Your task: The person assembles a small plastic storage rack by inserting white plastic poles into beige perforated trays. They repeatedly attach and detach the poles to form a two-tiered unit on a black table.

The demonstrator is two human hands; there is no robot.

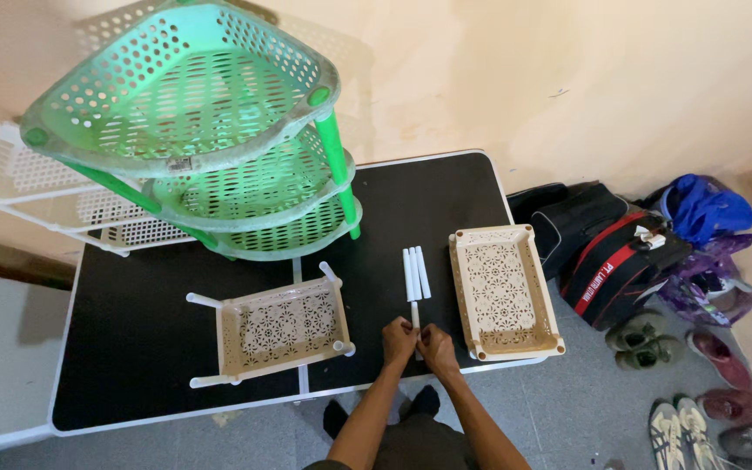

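Lying between both hands (418, 341): white rod (414, 316)

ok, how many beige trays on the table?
2. One tray left of the hands, with white tubes fitted at its corners; another tray right of the hands, without tubes. The green rack may hide others behind it.

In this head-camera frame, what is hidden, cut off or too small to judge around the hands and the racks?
- White tube, head view: its near end is covered by the left hand and right hand, so the grip cannot be told.
- White rack: mostly hidden behind the green rack.
- Shoes: cut off by the bottom edge.
- Table: legs out of view.
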